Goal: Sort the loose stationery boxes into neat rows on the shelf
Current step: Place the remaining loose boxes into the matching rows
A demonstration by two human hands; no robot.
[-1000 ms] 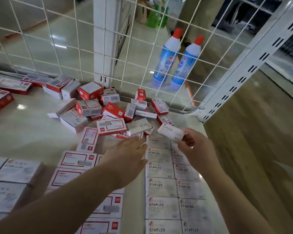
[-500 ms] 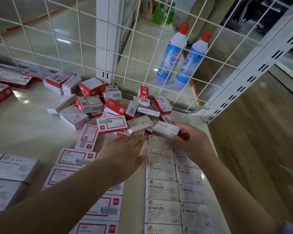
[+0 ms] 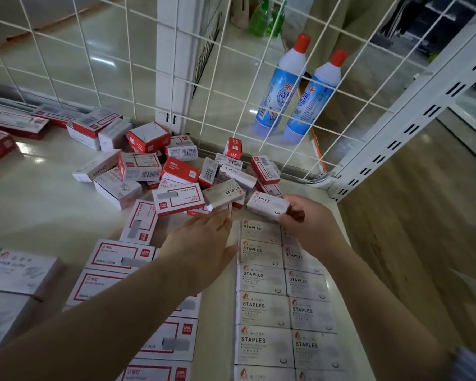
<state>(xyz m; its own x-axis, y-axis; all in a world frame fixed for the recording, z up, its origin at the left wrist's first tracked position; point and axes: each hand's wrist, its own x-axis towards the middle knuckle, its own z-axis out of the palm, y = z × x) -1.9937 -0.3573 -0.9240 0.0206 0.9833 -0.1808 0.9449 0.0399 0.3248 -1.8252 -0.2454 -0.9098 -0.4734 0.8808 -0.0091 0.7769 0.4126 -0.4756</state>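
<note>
Glossy pale shelf [image 3: 33, 215] backed by white wire grid [image 3: 99, 64]; right hand [image 3: 311, 224] pinches a staples box [image 3: 267, 206], left hand [image 3: 204, 243] flat, fingers straight.

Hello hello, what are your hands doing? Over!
Right hand holding staples box above rows. Left hand flat, empty. Loose pile behind.
</note>
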